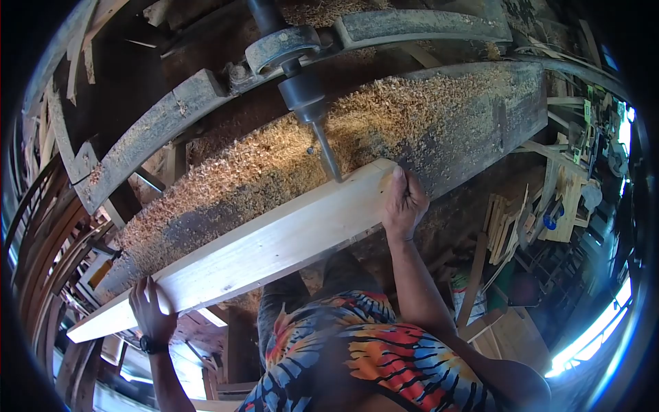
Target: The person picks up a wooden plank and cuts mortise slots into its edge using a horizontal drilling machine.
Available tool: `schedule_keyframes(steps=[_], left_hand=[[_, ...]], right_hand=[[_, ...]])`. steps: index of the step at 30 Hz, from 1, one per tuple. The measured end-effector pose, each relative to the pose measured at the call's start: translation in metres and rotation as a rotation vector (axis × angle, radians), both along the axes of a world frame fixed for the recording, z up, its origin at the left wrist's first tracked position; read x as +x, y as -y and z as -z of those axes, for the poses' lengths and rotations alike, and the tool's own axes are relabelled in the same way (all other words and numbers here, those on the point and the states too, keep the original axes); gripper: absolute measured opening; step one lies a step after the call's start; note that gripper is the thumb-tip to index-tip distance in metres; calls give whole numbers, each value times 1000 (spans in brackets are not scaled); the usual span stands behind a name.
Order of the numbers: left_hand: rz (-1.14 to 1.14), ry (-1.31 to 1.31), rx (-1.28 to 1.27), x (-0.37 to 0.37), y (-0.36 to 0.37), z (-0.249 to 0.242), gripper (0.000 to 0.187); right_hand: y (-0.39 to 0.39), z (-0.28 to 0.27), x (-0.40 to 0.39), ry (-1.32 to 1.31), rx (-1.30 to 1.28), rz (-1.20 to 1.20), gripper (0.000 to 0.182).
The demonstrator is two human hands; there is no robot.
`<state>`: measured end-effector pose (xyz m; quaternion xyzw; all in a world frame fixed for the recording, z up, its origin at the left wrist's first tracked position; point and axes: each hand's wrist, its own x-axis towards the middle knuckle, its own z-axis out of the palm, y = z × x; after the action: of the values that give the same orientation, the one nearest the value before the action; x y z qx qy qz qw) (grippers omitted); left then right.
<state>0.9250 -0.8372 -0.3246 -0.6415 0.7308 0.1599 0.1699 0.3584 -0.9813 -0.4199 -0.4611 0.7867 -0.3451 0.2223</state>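
Note:
A long pale wooden board [264, 242] lies slanting across the machine table, its right end beneath the drill bit [327, 152]. The bit hangs from a dark chuck [302, 96], and its tip meets the board close to the far edge. My right hand [405, 206] grips the right end of the board, thumb over the top and the other fingers along its end. Toward the other end, my left hand [152, 312], with a dark watch on the wrist, holds the board with its fingers laid across the face.
Wood shavings [261, 151] heap over the long metal table [528, 113] behind the board. A curved, dusty bar [419, 26] arches beyond the chuck. Curved wooden strips [48, 254] stack at the left. Scrap wood [504, 230] and sawn pieces pile up at the right.

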Motion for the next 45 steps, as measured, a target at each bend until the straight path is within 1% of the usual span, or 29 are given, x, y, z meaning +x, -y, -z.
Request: schedule_keyframes(steps=[2, 3, 4, 5, 6, 7, 8, 9, 10, 11, 13, 14, 17, 19, 21, 26, 29, 31, 33, 34, 35, 36, 37, 38, 39, 40, 41, 44, 45], left_hand=[[35, -89, -43, -1, -5, 9, 70], [37, -87, -79, 6, -11, 8, 69], [-32, -174, -35, 10, -18, 14, 63], [-243, -273, 13, 16, -33, 25, 61], [-182, -403, -97, 25, -46, 35, 63], [-40, -245, -58, 18, -35, 29, 63], [-103, -190, -31, 4, -26, 22, 68], [0, -99, -20, 1, -17, 17, 73], [22, -53, -78, -2, -12, 7, 76], [55, -40, -131, -7, -8, 1, 78], [-64, -130, -100, -3, -2, 0, 57], [-52, -119, -97, 2, -13, 12, 60], [-40, -164, -154, 8, -20, 22, 86], [-15, -123, -142, 6, -19, 20, 88], [-26, -189, -136, 13, -24, 27, 89], [-12, -188, -83, 18, -20, 26, 77], [-15, -196, -96, 20, -21, 28, 76], [87, -161, -214, 21, -18, 28, 72], [-134, -371, -93, 27, -17, 31, 62], [-132, -508, -163, 41, -32, 50, 38], [-140, -553, -108, 36, -19, 35, 38], [-60, -362, -164, 31, -21, 33, 43], [-5, -315, -203, 21, -11, 20, 52], [-27, -225, -152, 11, -2, 6, 60], [-25, -232, -139, 10, 2, 3, 66], [-25, -181, -45, 9, 11, -12, 74], [-4, -180, -51, 15, 6, -3, 80], [-2, -155, -17, 10, 9, 0, 90], [-14, -147, -10, 3, 10, 0, 94]], right_hand=[[-3, -4, -6, -25, 52, 0, 23], [-23, 5, -24, -72, 176, 98, 20], [-23, 0, -25, -442, 433, -140, 21], [-25, -8, -26, -833, 592, -394, 26], [-29, 5, -33, -790, 504, -376, 29], [-29, 14, -38, -482, 351, -204, 33], [-21, 22, -42, -117, 215, 0, 37], [-13, 29, -38, 30, 198, 85, 42], [-10, 32, -33, 126, 197, 142, 47], [-9, 36, -45, 164, 183, 191, 46], [6, 41, -33, 146, 182, 184, 46], [14, 41, -28, 146, 176, 182, 46], [35, 46, -14, 148, 156, 180, 45], [45, 48, -7, 148, 150, 188, 44], [53, 50, 3, 144, 148, 189, 44], [59, 56, 8, 136, 142, 190, 42], [55, 63, 6, 125, 150, 195, 41], [39, 73, -9, 106, 152, 210, 41], [7, 83, -28, 94, 205, 254, 40], [-7, 87, -34, 82, 234, 278, 40], [-14, 89, -37, 71, 236, 300, 40], [-26, 84, -40, 40, 216, 301, 40], [-21, 68, -28, 79, 55, 239, 29], [-16, 51, -16, 122, -99, 164, 22], [-1, 2, -3, 23, -7, 44, 26], [4, -4, 6, 40, -67, 37, 27], [4, 1, 7, 76, -133, 24, 28], [8, -10, 11, 92, -79, 16, 26], [7, -8, 11, 91, -70, 29, 28]])
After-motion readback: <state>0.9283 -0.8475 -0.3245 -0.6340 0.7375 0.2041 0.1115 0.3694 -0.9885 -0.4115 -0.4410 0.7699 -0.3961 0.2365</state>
